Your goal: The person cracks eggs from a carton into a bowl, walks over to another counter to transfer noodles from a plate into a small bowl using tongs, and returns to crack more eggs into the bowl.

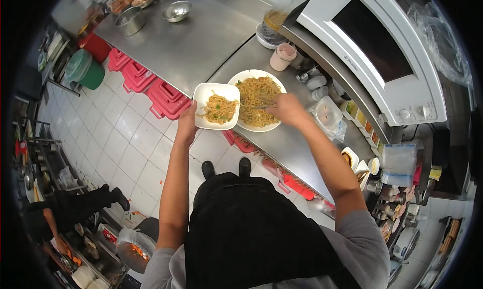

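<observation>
My left hand is closed on the rim of a square white bowl and holds it level over the counter's edge. A small portion of noodles with green bits lies in it. Right beside it, a large round white plate on the counter carries a big heap of noodles. My right hand is closed around thin metal tongs, whose tips reach into the heap. The fingers partly hide the tongs.
A steel counter bears metal bowls and a pink-lidded jar. A white microwave stands on a shelf at right. Red lidded bins sit below. Another person works at lower left.
</observation>
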A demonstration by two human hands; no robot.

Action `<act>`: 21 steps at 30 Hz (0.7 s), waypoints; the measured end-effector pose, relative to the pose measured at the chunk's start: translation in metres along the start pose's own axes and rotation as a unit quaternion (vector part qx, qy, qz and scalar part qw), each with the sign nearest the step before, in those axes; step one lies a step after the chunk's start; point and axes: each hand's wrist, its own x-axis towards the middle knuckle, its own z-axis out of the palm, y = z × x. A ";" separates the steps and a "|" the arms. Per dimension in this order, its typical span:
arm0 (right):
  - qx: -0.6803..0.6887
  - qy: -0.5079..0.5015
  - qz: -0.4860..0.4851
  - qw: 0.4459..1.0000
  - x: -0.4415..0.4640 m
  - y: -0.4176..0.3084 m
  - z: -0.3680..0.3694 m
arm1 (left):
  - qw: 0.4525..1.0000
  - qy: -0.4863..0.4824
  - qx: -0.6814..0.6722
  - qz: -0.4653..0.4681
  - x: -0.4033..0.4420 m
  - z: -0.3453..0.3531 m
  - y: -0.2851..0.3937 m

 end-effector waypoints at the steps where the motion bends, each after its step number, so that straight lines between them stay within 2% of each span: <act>1: 0.001 0.001 0.003 1.000 0.004 -0.003 0.012 | 1.000 0.004 -0.019 0.005 0.000 0.001 -0.002; 4: -0.035 0.011 0.043 0.998 0.020 -0.012 0.048 | 1.000 -0.002 0.000 0.006 0.002 -0.001 -0.004; 7: -0.053 0.062 0.034 0.996 0.031 -0.002 0.066 | 1.000 0.017 -0.006 0.016 0.004 -0.002 -0.008; 9: -0.007 0.076 0.004 0.997 0.031 0.003 0.059 | 1.000 0.012 -0.010 0.010 -0.001 0.000 -0.004; 10: -0.008 0.079 0.001 0.997 0.029 0.007 0.053 | 1.000 0.013 -0.015 0.004 -0.004 -0.001 0.000; 13: 0.153 0.047 0.040 0.986 0.011 0.015 0.015 | 1.000 0.012 0.003 0.008 -0.002 -0.005 0.002; 16: 0.204 0.032 0.066 0.976 0.000 0.020 -0.020 | 0.999 0.018 0.019 0.025 0.007 -0.005 0.000; 17: 0.219 0.053 0.048 0.973 -0.001 0.027 -0.026 | 0.999 0.014 0.019 0.027 0.008 -0.001 0.002; 21: 0.202 0.037 0.073 0.976 -0.026 0.006 -0.095 | 0.998 0.024 0.045 0.041 0.007 0.012 0.013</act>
